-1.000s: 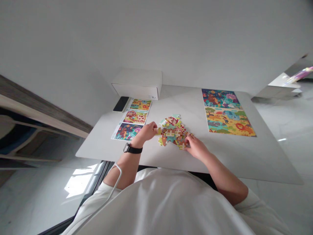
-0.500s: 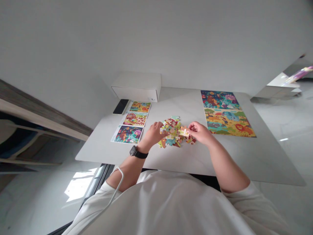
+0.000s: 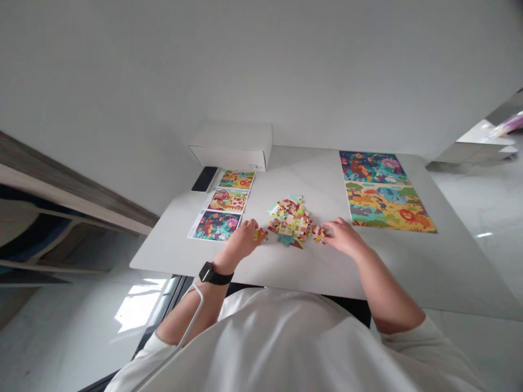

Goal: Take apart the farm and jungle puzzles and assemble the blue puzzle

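A loose heap of jigsaw pieces [image 3: 292, 223] lies mid-table. To its left, my left hand [image 3: 243, 239] has its fingers closed on an orange and yellow puzzle piece [image 3: 260, 235], held low at the tabletop and apart from the heap. My right hand [image 3: 344, 237] is at the heap's right edge, thumb and fingers closing on a red and yellow puzzle piece [image 3: 321, 234]. How firmly that piece is gripped is hard to see. My left wrist wears a black watch [image 3: 214, 274].
Left of the heap lies a picture sheet [image 3: 224, 200] with three scenes; a phone [image 3: 204, 178] is beside it. Behind stands a white box [image 3: 229, 147] against the wall. Two assembled puzzles, a dark one [image 3: 371, 167] and a yellow one [image 3: 388, 207], lie at the right.
My left hand has drawn left, away from the heap, with a puzzle piece. My right hand has left the light piece it held on the heap and lowered to the heap's right edge.
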`<state>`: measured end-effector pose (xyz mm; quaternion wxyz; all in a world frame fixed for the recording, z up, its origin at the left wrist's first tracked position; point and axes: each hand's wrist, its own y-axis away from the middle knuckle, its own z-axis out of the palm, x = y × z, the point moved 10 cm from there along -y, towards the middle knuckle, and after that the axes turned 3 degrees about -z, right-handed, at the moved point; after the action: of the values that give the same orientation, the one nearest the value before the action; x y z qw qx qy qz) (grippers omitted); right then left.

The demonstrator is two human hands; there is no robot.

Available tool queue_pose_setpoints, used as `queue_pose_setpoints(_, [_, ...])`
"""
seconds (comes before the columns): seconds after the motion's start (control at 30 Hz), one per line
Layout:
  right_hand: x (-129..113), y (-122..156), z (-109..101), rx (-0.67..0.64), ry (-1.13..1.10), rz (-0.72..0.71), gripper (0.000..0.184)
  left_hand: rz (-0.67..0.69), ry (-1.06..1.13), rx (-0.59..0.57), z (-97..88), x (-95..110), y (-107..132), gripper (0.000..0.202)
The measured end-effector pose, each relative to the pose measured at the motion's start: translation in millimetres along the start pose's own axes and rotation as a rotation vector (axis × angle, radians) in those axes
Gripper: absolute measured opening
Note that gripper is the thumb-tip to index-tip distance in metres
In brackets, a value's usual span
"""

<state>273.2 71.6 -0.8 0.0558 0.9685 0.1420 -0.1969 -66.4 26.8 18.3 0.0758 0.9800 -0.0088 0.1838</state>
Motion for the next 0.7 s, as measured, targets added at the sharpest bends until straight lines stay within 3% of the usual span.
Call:
queue_pose_setpoints(0.1, [-2, 11, 0, -0.007, 0.002, -0.026, 0.045, -0.032, 0.126, 0.042, -15.2, 0, -15, 0.016])
queue_pose_setpoints(0.27, [-5, 20, -1, -0.053, -0.155, 0.043, 0.037, 0.061, 0.387, 0.111, -31.6, 42, -45, 0.025])
queue_pose_setpoints(0.37, [6, 27, 5, -0.114, -0.315, 0.103, 0.025, 0.113, 0.426, 0.097, -23.8, 75, -65, 0.027])
queue_pose_setpoints(0.47, [31, 32, -2, -0.083, -0.387, 0.144, 0.020, 0.258, 0.293, 0.124, -14.7, 106, -83, 0.027])
queue_pose_setpoints(0.53, [46, 32, -9, -0.036, -0.450, 0.175, 0.016, 0.266, 0.218, 0.190, -13.2, 108, -96, 0.029])
queue_pose_setpoints(0.6, [46, 26, -14, -0.006, -0.550, 0.166, 0.015, 0.245, 0.170, 0.199, -9.0, 104, -112, 0.033])
queue_pose_setpoints(0.7, [13, 5, -13, -0.015, -0.659, 0.064, 0.022, 0.291, 0.117, 0.143, 1.0, 105, -134, 0.038])
